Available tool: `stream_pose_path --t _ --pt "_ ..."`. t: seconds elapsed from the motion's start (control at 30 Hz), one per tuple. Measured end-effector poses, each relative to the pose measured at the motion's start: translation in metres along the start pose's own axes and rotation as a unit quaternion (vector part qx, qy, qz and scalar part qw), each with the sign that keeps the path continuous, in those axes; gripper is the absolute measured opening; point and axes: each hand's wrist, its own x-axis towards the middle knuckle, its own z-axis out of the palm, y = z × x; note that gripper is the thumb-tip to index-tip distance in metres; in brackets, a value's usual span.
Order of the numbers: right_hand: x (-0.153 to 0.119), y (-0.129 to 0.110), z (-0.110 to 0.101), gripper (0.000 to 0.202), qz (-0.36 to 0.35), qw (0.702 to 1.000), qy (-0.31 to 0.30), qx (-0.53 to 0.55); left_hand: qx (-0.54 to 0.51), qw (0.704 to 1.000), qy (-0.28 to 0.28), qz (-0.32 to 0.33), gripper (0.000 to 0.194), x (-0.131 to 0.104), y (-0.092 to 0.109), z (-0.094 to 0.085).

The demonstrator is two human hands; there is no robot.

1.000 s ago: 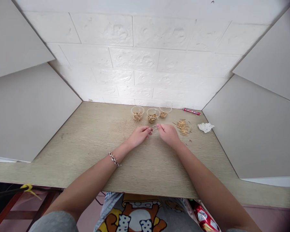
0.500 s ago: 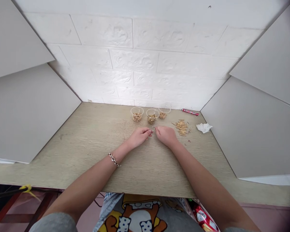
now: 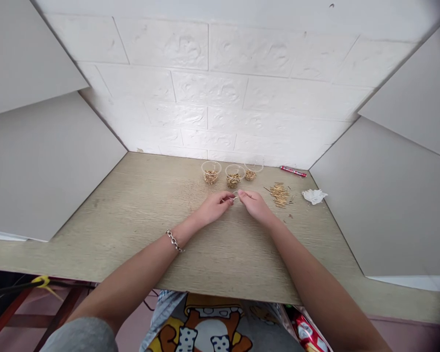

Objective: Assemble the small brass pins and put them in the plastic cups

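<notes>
My left hand [image 3: 215, 206] and my right hand [image 3: 254, 204] are close together over the table, fingertips pinched. A thin pale loop [image 3: 236, 197] spans the gap between them, and both hands hold it; its detail is too small to tell. Just beyond the fingers stands a clear cup [image 3: 233, 180] of small gold pieces. A second such cup [image 3: 210, 176] is to its left, and a third, smaller heap of pieces [image 3: 250, 174] lies to its right by a clear rim. Right of my right hand is a pile of gold sticks [image 3: 279, 195].
A red pen-like tube [image 3: 293, 171] lies near the back wall, with crumpled white plastic [image 3: 314, 196] at the right. Grey panels [image 3: 55, 166] flank the wooden table [image 3: 227, 259] on both sides. Fine bits are scattered left of the cups.
My hands have moved slightly apart, and the pale loop between them shows more. My left fingers have loosened a little. The whole view has shifted slightly.
</notes>
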Motion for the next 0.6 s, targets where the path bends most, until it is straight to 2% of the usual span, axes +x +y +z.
stream_pose_path --t 0.1,0.37,0.6 --pt "-0.0026 -0.0023 0.0024 0.038 0.008 0.998 -0.028 0.059 0.019 1.000 -0.012 0.017 0.030 -0.0004 0.0035 -0.0005" --pt "-0.0036 -0.0044 0.0035 0.039 0.010 0.996 -0.036 0.077 0.046 0.998 -0.021 0.029 0.034 -0.0028 0.0097 -0.0026" --pt "-0.0044 -0.0043 0.0067 0.026 -0.015 0.994 0.007 0.112 0.028 1.000 0.000 -0.003 0.038 -0.0021 0.0061 -0.0020"
